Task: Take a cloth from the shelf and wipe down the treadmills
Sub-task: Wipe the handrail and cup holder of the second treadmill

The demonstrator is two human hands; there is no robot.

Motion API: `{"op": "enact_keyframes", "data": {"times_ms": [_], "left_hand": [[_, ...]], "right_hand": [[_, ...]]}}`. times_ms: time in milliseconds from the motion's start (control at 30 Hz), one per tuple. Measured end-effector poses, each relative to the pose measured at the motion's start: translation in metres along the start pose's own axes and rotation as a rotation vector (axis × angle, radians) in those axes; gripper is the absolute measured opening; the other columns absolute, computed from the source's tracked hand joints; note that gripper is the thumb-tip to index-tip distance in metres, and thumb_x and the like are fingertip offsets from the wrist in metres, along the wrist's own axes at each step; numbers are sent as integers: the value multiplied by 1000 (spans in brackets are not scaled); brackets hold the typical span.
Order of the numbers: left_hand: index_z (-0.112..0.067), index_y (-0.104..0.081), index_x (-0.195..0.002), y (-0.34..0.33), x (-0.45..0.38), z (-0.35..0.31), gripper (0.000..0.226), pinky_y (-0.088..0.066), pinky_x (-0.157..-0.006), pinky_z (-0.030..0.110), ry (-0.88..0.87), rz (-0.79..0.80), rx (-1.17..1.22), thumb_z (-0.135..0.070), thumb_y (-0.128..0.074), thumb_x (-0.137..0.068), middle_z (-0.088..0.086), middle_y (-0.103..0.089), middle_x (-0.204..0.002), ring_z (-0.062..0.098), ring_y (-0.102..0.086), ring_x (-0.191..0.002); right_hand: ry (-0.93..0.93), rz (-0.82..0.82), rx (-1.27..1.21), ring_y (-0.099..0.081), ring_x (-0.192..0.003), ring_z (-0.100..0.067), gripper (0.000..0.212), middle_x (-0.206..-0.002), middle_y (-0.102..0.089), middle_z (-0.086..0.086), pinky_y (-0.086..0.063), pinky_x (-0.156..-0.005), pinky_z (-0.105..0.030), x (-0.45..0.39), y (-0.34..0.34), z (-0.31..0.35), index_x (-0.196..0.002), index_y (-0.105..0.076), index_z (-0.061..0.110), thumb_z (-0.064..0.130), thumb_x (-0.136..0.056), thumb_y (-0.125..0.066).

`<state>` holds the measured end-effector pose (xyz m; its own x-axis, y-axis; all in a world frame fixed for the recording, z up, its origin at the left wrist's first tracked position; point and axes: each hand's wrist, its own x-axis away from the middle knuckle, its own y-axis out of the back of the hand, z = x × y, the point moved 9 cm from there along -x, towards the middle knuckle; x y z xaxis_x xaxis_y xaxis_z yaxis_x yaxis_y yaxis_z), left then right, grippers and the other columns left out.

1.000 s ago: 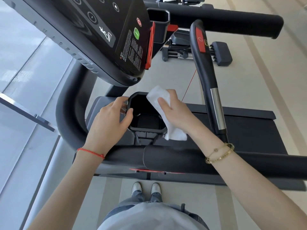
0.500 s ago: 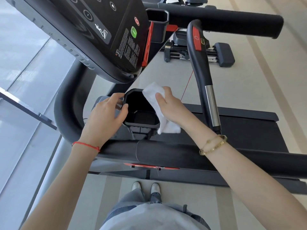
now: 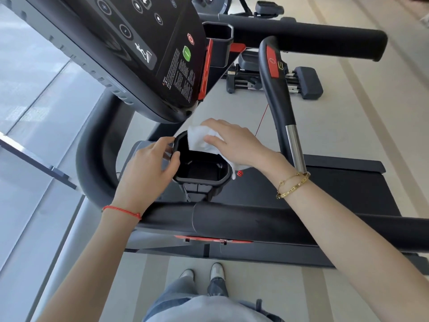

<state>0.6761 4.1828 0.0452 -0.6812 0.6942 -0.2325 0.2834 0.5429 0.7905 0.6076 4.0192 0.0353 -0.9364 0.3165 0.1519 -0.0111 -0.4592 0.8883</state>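
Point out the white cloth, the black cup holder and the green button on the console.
white cloth (image 3: 200, 141): head view, on the flat part left of the fingers.
black cup holder (image 3: 202, 181): head view, on its near rim.
green button (image 3: 186, 53): head view, on its middle.

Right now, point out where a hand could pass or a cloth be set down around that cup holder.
Free: the black cup holder floor and the black padded front bar. Crowded: the holder's rim, gripped by the left hand, with the right hand pressing the white cloth.
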Motion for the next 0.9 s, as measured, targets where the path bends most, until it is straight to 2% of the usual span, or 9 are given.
{"op": "enact_keyframes", "data": {"times_ms": [100, 200, 367, 467, 533, 600, 733, 833, 900], "left_hand": [[-14, -58, -130, -2, 0, 0, 36, -52, -76, 35, -16, 15, -14, -28, -56, -97, 1, -70, -109, 22, -66, -95], [-13, -58, -129, -1, 0, 0, 36, -40, -69, 28, -36, 14, -65, -29, -55, -97, 2, -69, -113, 23, -64, -100], [-9, -54, -135, 0, 0, -7, 41, -51, -91, 40, -108, 65, 41, -23, -56, -97, 7, -59, -132, 27, -56, -120], [-11, -58, -131, 5, 6, -13, 37, -44, -90, 26, -178, 62, 65, -21, -58, -96, 3, -58, -130, 23, -55, -119], [-12, -59, -130, 8, 9, -17, 35, -42, -91, 23, -219, 77, 64, -21, -59, -96, 1, -59, -129, 20, -53, -121], [-13, -60, -130, 12, 11, -24, 34, -41, -94, 22, -268, 99, 82, -21, -59, -96, -1, -60, -128, 18, -51, -122], [-17, -61, -131, 18, 17, -46, 35, -34, -91, 10, -390, 169, 162, -21, -59, -96, -4, -63, -126, 13, -52, -118], [-17, -61, -131, 15, 28, -69, 36, -43, -96, 21, -498, 245, 197, -22, -59, -96, -4, -64, -126, 15, -54, -119], [-16, -61, -130, 11, 39, -85, 35, -47, -98, 29, -571, 295, 212, -22, -59, -96, -2, -64, -123, 17, -56, -119]], "right_hand": [[-123, -69, 1, -55, -106, -34, 39, -132, -50, -6, -37, -80, -38, 13, -3, -7, -143, -34, 26, 37, -105, -34], [-259, -139, -35, -55, -102, -39, 45, -131, -47, -12, -35, -75, -38, 32, -8, -10, -146, -27, 24, 38, -104, -37], [-403, -227, -112, -54, -110, -37, 54, -136, -45, -15, -37, -76, -36, 60, -10, -5, -148, -24, 17, 38, -102, -44], [-436, -331, -168, -51, -107, -28, 51, -133, -50, -9, -34, -77, -32, 85, -4, -2, -146, -32, 20, 37, -101, -48], [-417, -454, -179, -50, -100, -20, 44, -128, -54, -4, -37, -75, -32, 107, 5, 5, -141, -38, 25, 36, -100, -49], [-378, -572, -200, -52, -104, -17, 41, -128, -53, 4, -42, -78, -32, 132, 14, 15, -139, -40, 32, 36, -100, -50], [-338, -745, -218, -48, -116, -4, 46, -135, -48, 15, -44, -89, -26, 181, 23, 40, -143, -37, 38, 34, -100, -52], [-389, -870, -136, -49, -120, -5, 47, -132, -51, 13, -46, -92, -24, 223, 26, 56, -145, -39, 32, 33, -99, -52], [-460, -896, -66, -51, -117, -7, 48, -128, -52, 11, -49, -88, -27, 250, 21, 63, -145, -40, 30, 32, -99, -52]]}}
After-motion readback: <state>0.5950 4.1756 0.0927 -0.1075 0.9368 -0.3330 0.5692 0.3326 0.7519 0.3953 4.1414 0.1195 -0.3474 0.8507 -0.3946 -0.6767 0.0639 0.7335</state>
